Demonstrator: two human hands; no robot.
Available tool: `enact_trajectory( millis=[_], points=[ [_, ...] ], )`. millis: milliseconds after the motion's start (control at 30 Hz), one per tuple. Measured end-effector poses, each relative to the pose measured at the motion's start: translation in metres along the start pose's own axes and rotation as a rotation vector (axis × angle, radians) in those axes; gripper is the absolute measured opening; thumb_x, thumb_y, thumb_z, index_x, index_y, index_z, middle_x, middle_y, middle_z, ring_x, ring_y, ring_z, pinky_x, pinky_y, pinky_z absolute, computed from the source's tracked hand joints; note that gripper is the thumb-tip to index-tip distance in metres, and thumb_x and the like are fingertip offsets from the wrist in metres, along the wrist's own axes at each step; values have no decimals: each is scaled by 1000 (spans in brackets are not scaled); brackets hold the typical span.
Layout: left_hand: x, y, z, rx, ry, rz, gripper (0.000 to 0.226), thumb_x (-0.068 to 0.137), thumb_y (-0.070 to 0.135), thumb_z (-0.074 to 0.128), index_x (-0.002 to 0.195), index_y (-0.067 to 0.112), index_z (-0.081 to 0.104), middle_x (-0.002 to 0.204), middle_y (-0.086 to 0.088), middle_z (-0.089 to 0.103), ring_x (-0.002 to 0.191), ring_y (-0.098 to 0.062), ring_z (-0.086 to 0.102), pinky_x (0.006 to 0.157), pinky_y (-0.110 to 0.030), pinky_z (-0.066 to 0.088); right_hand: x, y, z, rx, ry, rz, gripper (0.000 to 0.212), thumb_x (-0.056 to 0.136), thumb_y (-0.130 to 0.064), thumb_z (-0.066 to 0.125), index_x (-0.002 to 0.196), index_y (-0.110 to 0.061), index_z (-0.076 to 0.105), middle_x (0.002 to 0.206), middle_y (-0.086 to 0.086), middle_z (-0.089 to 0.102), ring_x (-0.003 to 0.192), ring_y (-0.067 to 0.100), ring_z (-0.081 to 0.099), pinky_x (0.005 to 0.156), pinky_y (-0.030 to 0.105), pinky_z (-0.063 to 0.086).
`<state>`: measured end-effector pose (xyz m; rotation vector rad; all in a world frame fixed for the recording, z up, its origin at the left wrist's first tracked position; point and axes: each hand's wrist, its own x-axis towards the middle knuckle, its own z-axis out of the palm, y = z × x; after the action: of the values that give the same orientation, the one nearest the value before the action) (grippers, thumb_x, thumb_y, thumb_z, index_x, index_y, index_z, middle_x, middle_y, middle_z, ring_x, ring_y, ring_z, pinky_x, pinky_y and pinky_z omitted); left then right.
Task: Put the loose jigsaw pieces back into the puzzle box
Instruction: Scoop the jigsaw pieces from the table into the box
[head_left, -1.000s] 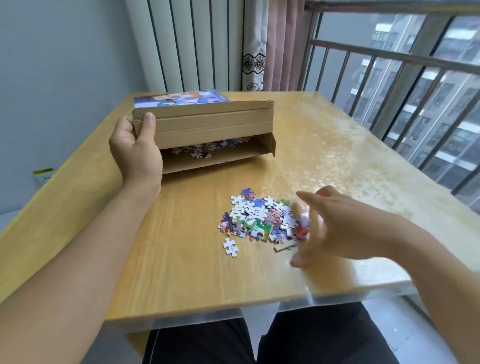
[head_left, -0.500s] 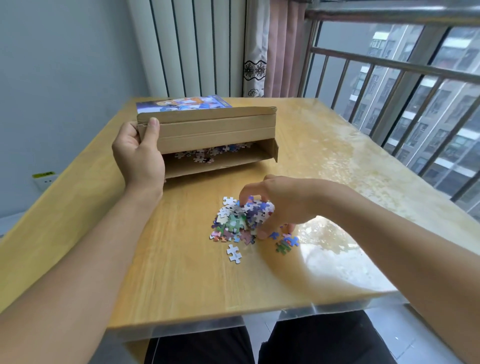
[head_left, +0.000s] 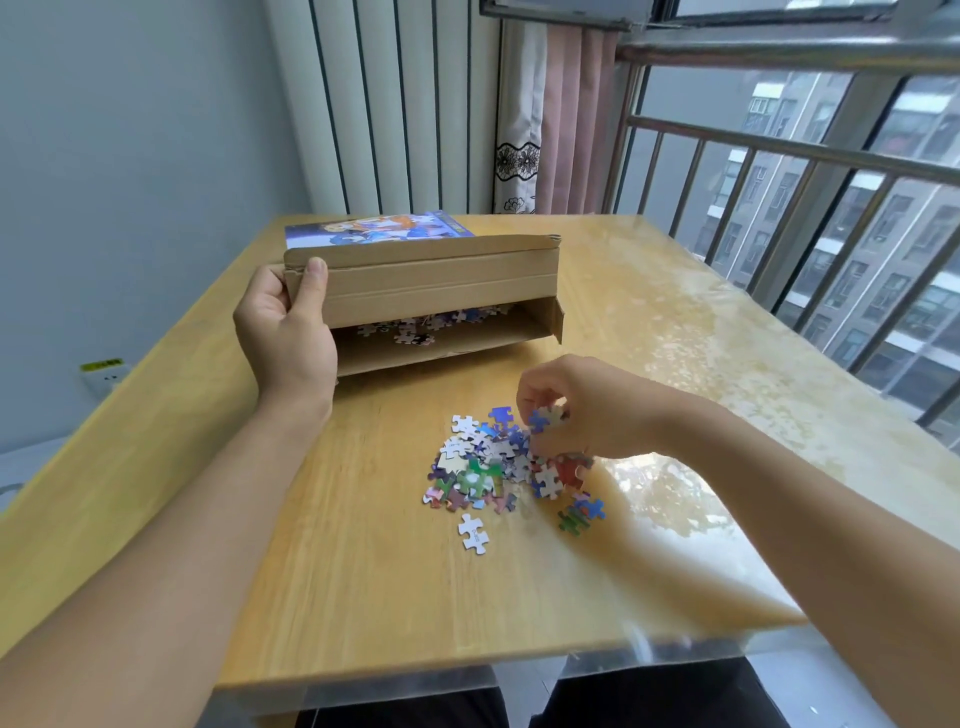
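The left hand (head_left: 288, 332) grips the box (head_left: 421, 291) by its left end, thumb over the raised flap; some pieces already lie inside. The right hand (head_left: 576, 410) pinches a few pieces out of the pile (head_left: 493, 470) on the table (head_left: 363, 571); a loose pinch could shed pieces short of the low opening; strays near the edge might fall off.
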<state>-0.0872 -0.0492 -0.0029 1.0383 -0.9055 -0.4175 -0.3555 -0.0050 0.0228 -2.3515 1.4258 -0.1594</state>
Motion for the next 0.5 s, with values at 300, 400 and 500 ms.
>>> enact_trajectory(
  millis=[300,400,500],
  points=[
    [5,1,-3,-34,28,-34,26,93,38,66,80,16,60,81,1,60,75,-14,51,67,-37,43,44,-19,-8,1503,396,421,14,84,5,75,95,4,68,100,16,66,73,19,72,70,24,61],
    [6,4,-2,-45,31,-34,37,92,40,67,83,5,59,81,-2,57,74,-17,48,66,-40,43,68,-38,-5,1557,524,506,28,81,8,77,108,8,68,103,18,67,73,24,74,67,26,63],
    [9,5,-4,-31,29,-54,52,87,49,68,84,-2,55,76,-4,52,67,-27,41,56,-55,42,87,-54,-2,1676,562,535,26,93,6,63,119,3,61,92,13,65,69,23,68,77,29,62]
  ],
)
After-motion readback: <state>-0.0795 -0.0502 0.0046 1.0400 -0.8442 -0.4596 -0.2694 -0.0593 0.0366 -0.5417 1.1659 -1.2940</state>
